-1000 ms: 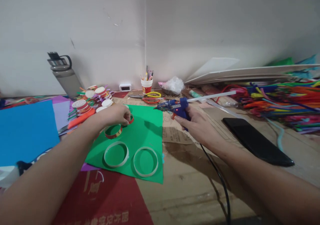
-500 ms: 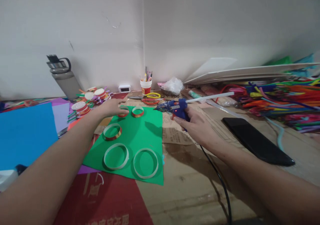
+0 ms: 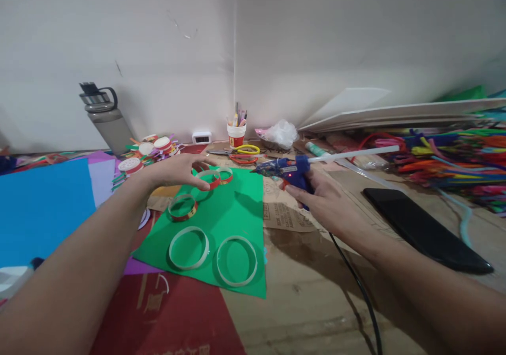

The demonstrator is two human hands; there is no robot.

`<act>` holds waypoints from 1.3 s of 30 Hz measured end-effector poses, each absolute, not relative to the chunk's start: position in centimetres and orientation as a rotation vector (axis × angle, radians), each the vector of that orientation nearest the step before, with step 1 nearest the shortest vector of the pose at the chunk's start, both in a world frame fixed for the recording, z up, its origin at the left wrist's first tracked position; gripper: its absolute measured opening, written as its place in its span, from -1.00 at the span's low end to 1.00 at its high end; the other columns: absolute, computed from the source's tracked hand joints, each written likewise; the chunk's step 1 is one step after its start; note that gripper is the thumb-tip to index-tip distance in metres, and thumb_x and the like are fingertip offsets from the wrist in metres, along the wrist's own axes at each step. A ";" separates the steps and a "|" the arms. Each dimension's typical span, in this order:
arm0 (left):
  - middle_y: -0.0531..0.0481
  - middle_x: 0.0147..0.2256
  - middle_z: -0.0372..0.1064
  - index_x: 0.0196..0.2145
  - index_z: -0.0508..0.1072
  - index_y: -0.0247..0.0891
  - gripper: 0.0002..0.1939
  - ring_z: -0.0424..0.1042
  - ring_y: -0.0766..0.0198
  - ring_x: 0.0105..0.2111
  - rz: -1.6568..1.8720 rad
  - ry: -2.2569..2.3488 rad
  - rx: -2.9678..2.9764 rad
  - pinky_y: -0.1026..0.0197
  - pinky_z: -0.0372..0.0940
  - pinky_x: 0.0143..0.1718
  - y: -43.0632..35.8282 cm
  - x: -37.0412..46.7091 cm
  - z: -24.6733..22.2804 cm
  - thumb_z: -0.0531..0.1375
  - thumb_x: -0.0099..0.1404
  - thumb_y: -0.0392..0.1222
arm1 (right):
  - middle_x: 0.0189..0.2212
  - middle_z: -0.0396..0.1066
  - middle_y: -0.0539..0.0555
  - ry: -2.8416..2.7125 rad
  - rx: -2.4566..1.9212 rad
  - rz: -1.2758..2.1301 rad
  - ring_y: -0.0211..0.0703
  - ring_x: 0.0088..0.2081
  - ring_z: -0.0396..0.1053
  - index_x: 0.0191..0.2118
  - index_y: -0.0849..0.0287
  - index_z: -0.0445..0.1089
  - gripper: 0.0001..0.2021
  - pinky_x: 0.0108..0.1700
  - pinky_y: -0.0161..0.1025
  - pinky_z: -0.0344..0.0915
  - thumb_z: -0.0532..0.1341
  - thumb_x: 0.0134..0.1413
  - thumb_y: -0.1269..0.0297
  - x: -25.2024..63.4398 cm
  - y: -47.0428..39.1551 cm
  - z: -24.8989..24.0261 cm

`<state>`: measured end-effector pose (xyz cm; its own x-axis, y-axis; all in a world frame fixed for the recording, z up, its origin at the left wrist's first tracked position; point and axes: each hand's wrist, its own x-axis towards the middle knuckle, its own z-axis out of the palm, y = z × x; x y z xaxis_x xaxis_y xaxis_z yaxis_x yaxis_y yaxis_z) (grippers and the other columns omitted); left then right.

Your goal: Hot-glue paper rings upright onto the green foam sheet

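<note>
My left hand (image 3: 185, 171) has its thumb and fingers around a small red-and-white ring (image 3: 214, 183) over the far part of a green sheet (image 3: 221, 213). Just behind that ring is another red ring (image 3: 226, 179). A third red ring with gold marks (image 3: 187, 215) lies closer to me, and two larger pale rings (image 3: 172, 244) (image 3: 255, 260) rest near the sheet's front edge. My right hand (image 3: 322, 199) grips a blue hot glue gun (image 3: 294, 173), its nozzle pointing left above the sheet's right edge. A long clear glue stick (image 3: 356, 154) sticks out the back.
A black phone (image 3: 422, 228) lies to the right, near bundles of coloured pipe cleaners (image 3: 454, 160). Scissors (image 3: 247, 149) and a pen cup (image 3: 236, 134) stand behind. At left are a blue sheet (image 3: 43, 207), small drum-like pieces (image 3: 130, 164) and a bottle (image 3: 108, 126). The gun's black cord (image 3: 356, 278) runs toward me.
My left hand has shifted right with the red ring, which now sits closer to the ring behind it. My right hand still holds the glue gun. The view has turned slightly left.
</note>
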<state>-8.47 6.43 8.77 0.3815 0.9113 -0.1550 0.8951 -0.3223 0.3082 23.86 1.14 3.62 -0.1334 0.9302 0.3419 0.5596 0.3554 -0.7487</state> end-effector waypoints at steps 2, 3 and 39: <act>-0.03 0.14 0.40 0.16 0.40 -0.05 -0.28 0.39 0.07 0.07 0.053 1.434 2.371 0.20 0.26 0.01 5.8 -7.5 9.2 0.36 0.04 0.11 | -0.22 0.53 0.12 -1.798 -1.305 0.579 0.07 -0.20 0.43 -0.11 0.12 0.44 -0.70 -0.12 -0.04 0.34 0.21 0.08 0.10 24.0 1.2 3.7; -0.01 0.15 0.39 0.14 0.43 -0.03 -0.31 0.37 0.07 0.09 0.041 1.361 2.381 0.19 0.24 0.04 5.5 -7.0 9.3 0.36 0.04 0.11 | -0.21 0.53 0.12 -1.789 -1.300 0.586 0.07 -0.19 0.43 -0.11 0.12 0.43 -0.70 -0.11 -0.03 0.33 0.21 0.08 0.10 24.1 1.2 3.7; -0.21 0.09 0.42 0.04 0.42 -0.24 -0.39 0.35 -0.04 0.12 -0.286 1.838 2.438 0.10 0.22 0.11 12.4 -10.3 3.9 0.30 0.09 0.13 | -0.59 0.26 -0.08 -1.533 -1.314 1.008 -0.25 -0.58 0.23 -0.33 0.12 0.32 -0.78 -0.54 -0.30 0.17 0.25 -0.02 0.10 22.8 1.2 2.8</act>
